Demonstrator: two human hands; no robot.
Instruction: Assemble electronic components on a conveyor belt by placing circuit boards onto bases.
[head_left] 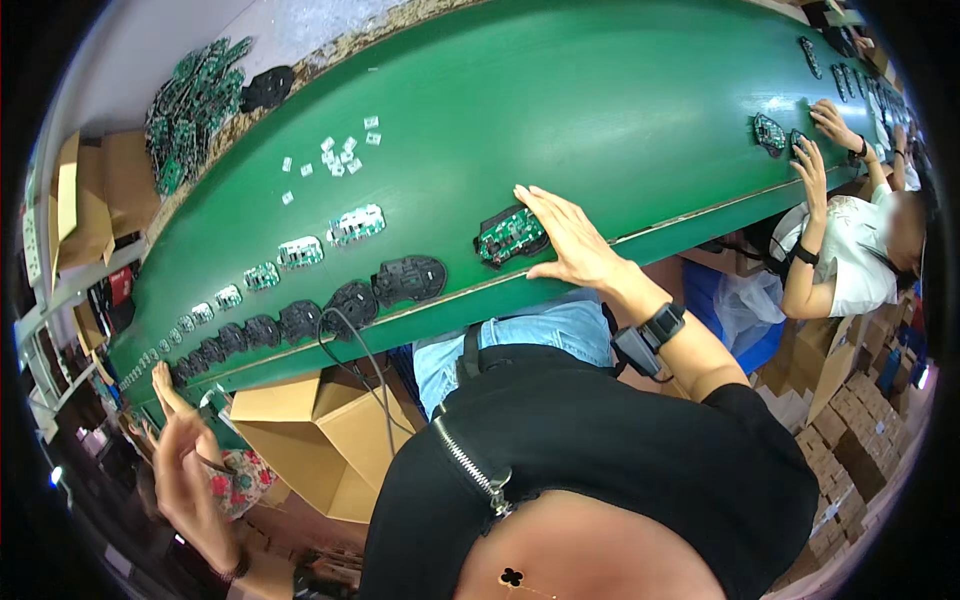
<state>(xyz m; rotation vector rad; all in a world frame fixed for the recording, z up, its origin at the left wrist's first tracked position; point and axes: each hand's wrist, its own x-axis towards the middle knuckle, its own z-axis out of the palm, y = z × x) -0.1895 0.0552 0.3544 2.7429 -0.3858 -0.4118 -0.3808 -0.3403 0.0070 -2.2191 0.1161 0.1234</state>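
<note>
A green circuit board point(512, 236) sits in a black plastic shell point(484, 258) near the belt's front edge. Beside its right end lies my right hand point(575, 242), fingers stretched out and thumb apart; whether it touches the shell I cannot tell. My left hand point(190, 485) is raised off the left side of the bench, away from the parts, and blurred by motion. Leftward of the board run a row of black shells point(408, 280) along the edge and a row of circuit boards point(356, 225) with white parts behind them.
Small white pieces point(340, 157) lie scattered on the green belt point(560, 90). A heap of green boards point(192, 105) is at the back left. A cable point(372, 365) hangs over the front edge by an open carton point(320, 440). A co-worker's hands point(812, 165) work at the right.
</note>
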